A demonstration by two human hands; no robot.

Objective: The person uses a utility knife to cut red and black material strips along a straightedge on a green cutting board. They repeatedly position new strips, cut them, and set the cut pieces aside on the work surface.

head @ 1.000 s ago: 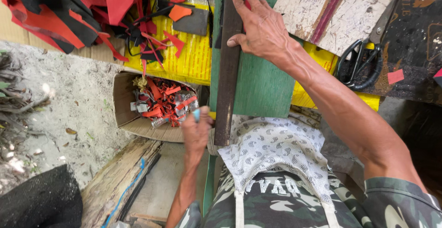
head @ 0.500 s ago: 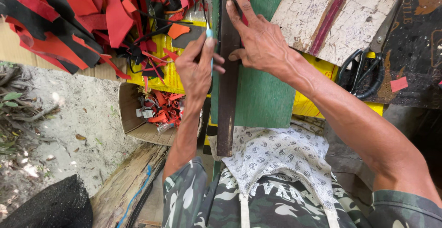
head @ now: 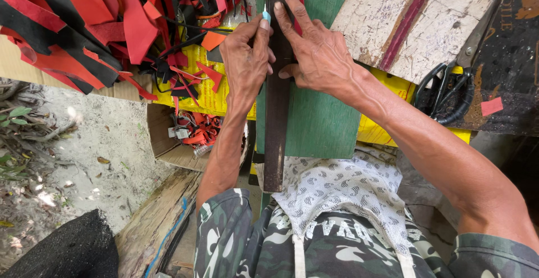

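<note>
both hands slid farther up: right hand (head: 320, 59) flat on dark strip (head: 276, 115), left hand (head: 247, 62) pinching blue cutter (head: 266, 15).

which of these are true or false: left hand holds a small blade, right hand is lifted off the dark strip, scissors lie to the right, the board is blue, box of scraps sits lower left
1. The left hand holds a small light-blue cutter beside the dark strip. True.
2. The right hand is lifted off the strip. False: it presses the strip down on the board.
3. Black-handled scissors lie to the right. True.
4. The board is blue. False: it is green.
5. A cardboard box of red scraps sits lower left of the hands. True.
</note>
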